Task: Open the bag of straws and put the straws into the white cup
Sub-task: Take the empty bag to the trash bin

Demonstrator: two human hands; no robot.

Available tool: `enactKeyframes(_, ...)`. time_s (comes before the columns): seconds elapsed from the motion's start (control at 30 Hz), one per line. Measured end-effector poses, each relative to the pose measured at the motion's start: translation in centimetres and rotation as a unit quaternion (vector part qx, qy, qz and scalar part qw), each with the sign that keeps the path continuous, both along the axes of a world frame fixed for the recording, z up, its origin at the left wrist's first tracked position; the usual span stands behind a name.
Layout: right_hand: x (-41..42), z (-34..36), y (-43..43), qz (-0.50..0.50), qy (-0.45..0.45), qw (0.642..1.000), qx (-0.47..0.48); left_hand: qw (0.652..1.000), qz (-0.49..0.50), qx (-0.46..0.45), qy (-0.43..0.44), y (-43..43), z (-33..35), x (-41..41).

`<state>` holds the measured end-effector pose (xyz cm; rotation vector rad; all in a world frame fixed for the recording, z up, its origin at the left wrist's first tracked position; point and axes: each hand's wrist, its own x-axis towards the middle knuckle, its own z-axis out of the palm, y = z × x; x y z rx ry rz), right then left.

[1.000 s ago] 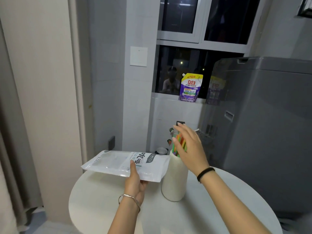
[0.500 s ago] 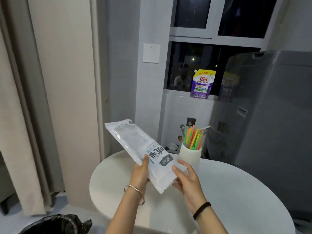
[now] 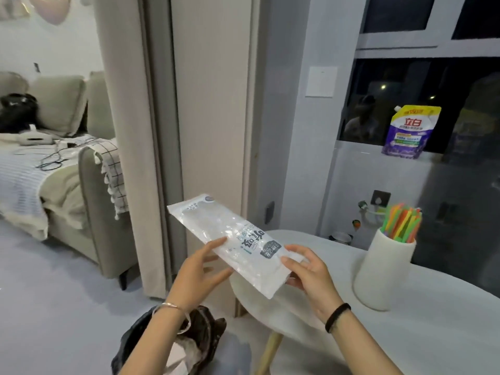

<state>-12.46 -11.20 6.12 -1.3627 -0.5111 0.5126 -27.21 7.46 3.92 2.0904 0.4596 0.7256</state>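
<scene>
The clear plastic straw bag (image 3: 232, 239), flat and see-through with dark print, hangs in the air left of the round white table (image 3: 433, 334). My left hand (image 3: 198, 272) grips its left edge and my right hand (image 3: 308, 272) grips its lower right end. Both hold it tilted, top end pointing up and left. The white cup (image 3: 382, 272) stands upright on the table to the right, apart from my hands. Several colourful straws (image 3: 403, 223) stick out of its mouth.
A bin lined with a black bag (image 3: 205, 336) sits on the floor below my left forearm. A beige partition (image 3: 205, 131) stands behind the straw bag. A sofa (image 3: 89, 185) is at the left. A purple detergent pouch (image 3: 408, 131) rests on the window sill.
My right hand left the cup and took hold of the bag's lower end. The bag swung left, off the table. The view turned left, revealing the sofa and the bin.
</scene>
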Motion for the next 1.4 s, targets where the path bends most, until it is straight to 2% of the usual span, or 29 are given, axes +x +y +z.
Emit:
enactKeyframes(0.2, -2.9, -0.1, 5.3, 0.102, 0.014, 0.994, -0.037, 0.987, 0.137, -0.048, -0.074, 3.6, -1.3, -4.7)
enactKeyframes(0.43, -5.7, -2.3, 10.1, 0.162, -0.022, 0.979, -0.122, 0.974, 0.194, -0.042, -0.108, 6.1, -4.7, -8.7)
enactKeyframes(0.57, -6.4, -5.6, 11.3, 0.194, -0.024, 0.965, -0.177, 0.968, 0.225, -0.073, -0.082, 6.7, -8.7, -9.7)
enactKeyframes(0.63, -6.5, -8.3, 11.8, 0.204, -0.018, 0.957, -0.205, 0.965, 0.228, -0.117, -0.051, 6.5, -11.3, -9.8)
enactKeyframes(0.7, -6.8, -11.3, 12.0, 0.239, 0.026, 0.935, -0.259, 0.962, 0.241, -0.127, -0.027, 5.9, -13.7, -10.1)
enactKeyframes(0.8, -6.3, -15.0, 11.8, 0.3, 0.082, 0.877, -0.367, 0.962, 0.266, -0.034, 0.053, 5.8, -16.8, -10.3)
enactKeyframes(0.9, -5.2, -17.3, 11.6, 0.32, 0.101, 0.849, -0.408, 0.959, 0.155, 0.039, 0.235, 5.9, -19.0, -8.9)
enactKeyframes(0.97, -4.9, -18.5, 11.8, 0.332, 0.116, 0.837, -0.42, 0.931, 0.068, 0.054, 0.355, 5.8, -20.6, -7.2)
enactKeyframes(1.07, -5.0, -19.5, 12.1, 0.339, 0.107, 0.822, -0.445, 0.871, 0.001, 0.041, 0.489, 5.9, -23.1, -5.2)
enactKeyframes(1.17, -5.0, -19.6, 12.2, 0.322, 0.003, 0.817, -0.478, 0.808, -0.03, 0.005, 0.589, 6.3, -24.7, -4.8)
enactKeyframes(1.23, -4.5, -20.0, 12.1, 0.308, -0.053, 0.825, -0.471, 0.786, -0.021, -0.044, 0.616, 6.4, -25.4, -4.8)
enactKeyframes(1.33, -4.0, -19.7, 11.7, 0.299, -0.064, 0.845, -0.438, 0.805, 0.054, -0.168, 0.566, 7.3, -25.4, -3.9)
enactKeyframes(1.4, -4.0, -18.7, 11.3, 0.299, -0.054, 0.856, -0.419, 0.823, 0.077, -0.182, 0.533, 8.2, -24.5, -3.2)
